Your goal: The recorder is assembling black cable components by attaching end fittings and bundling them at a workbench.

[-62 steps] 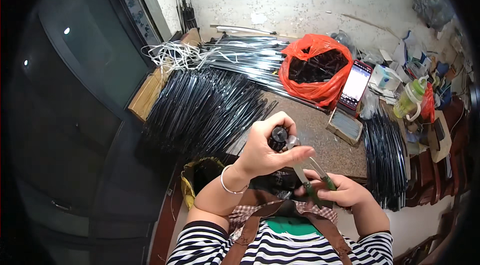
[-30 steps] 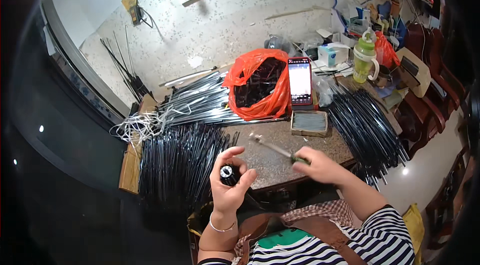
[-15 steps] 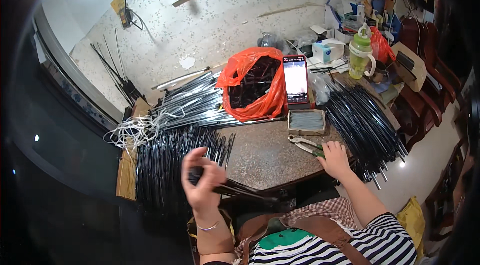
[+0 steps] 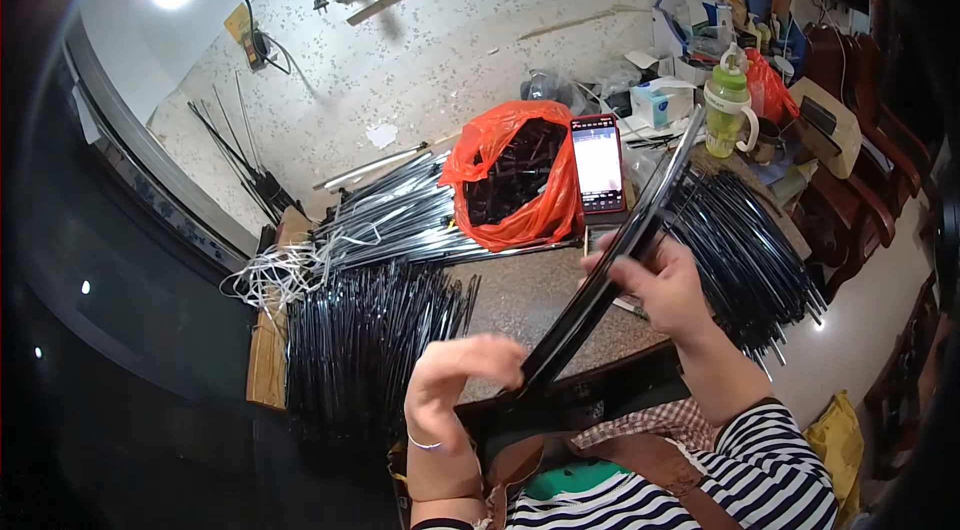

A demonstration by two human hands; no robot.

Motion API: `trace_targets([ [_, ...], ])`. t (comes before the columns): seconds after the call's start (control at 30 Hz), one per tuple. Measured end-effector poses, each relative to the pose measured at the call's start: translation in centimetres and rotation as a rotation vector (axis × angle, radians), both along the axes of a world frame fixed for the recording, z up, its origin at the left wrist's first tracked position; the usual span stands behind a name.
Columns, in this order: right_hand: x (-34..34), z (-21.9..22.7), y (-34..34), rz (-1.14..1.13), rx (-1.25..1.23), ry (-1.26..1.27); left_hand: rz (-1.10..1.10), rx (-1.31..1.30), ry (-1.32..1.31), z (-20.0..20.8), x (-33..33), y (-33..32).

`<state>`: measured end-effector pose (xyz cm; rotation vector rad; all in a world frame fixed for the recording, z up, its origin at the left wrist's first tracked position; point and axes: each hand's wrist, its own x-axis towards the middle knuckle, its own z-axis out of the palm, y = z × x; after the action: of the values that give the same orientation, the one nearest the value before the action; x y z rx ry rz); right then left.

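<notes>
- Speckled brown table (image 4: 510,300), set against a pale patterned wall (image 4: 440,40).
- Red bag (image 4: 540,228), open, dark pieces (image 4: 515,170) inside; landmark for the entries below.
- Black bundle (image 4: 592,302), one, long and slim; held aslant in the air, in front and to the right of the red bag, lower end toward the person.
- Right hand (image 4: 668,285): grasping the black bundle around its middle, in front and to the right of the red bag.
- Left hand (image 4: 465,365): in front of the red bag, at the bundle's lower end; blurred, fingers bent; cannot tell whether they grip it.
- Phone (image 4: 598,165), screen lit, just right of the red bag.
- Silver rods (image 4: 385,210), heaped left of the red bag.
- Black rods (image 4: 370,340), piled in front and left of the red bag.
- White strips (image 4: 280,275), tangled, farther left of the red bag.
- Green bottle (image 4: 728,120), upright, well right of the red bag.
</notes>
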<state>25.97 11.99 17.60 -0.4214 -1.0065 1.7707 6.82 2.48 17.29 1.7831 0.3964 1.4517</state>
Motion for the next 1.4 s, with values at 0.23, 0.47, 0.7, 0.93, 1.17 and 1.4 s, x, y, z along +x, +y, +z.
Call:
trace_targets([
  [0.23,-1.4,-0.9,-0.6,-0.06,1.119,-0.66,0.693,-0.046,0.319,0.1,3.2,3.2],
  [0.47,-1.3,-1.1,1.0,0.278,1.144,-0.75,0.446,-0.005,0.263,0.5,1.4,3.2],
  [0.7,-3.2,-3.3,0.6,-0.946,0.775,-0.633,0.753,-0.303,-0.139,-0.6,2.2,5.7],
  [0.93,-2.9,-1.9,0.8,-0.228,0.512,-0.396,0.37,-0.045,-0.133,-0.1,0.3,7.3],
  [1.17,-0.8,-2.5,1.0,-0.215,0.679,-0.517,1.03,-0.344,0.339,-5.4,-5.9,14.9],
  [1.4,-0.5,-0.9,2.6,-0.173,0.899,-0.548,1.285,-0.304,1.511,-9.3,-5.9,23.5],
])
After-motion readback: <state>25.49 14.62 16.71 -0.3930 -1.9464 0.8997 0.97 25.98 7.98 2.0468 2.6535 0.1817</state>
